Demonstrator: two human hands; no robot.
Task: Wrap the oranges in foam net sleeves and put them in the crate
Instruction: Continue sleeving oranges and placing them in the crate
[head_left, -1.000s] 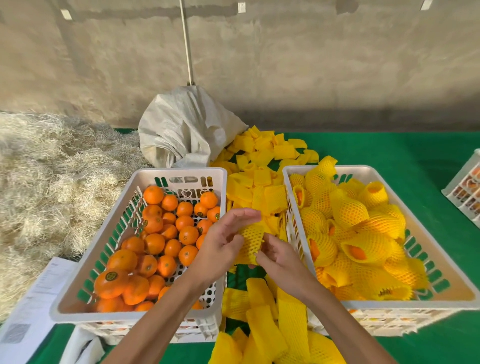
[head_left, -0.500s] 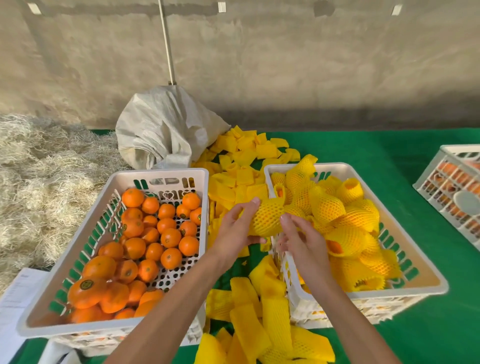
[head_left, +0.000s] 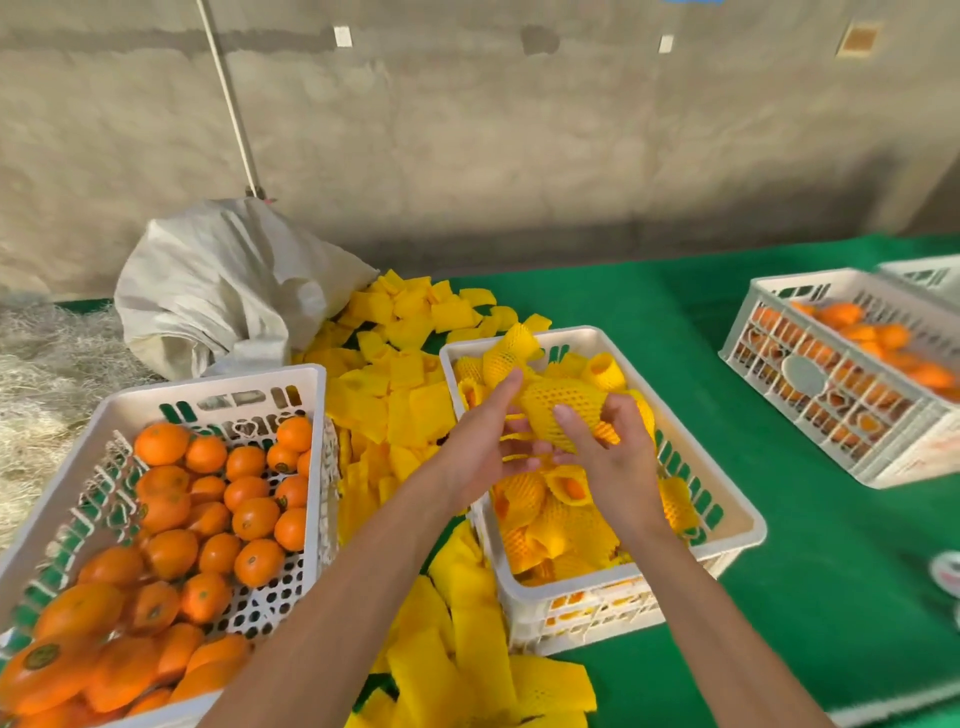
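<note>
Sleeved orange (head_left: 563, 410): in yellow foam net, held over the middle white crate (head_left: 748, 525) between both hands. Left hand (head_left: 480, 447): fingers extended, cupping its left side. Right hand (head_left: 615, 452): fingers curled around its near right end. Middle crate: wrapped oranges. Left crate (head_left: 47, 514): bare oranges (head_left: 254, 517). Between crates: loose foam sleeves (head_left: 400, 374) on green table cover (head_left: 649, 306). Far left: white sack (head_left: 218, 286).
</note>
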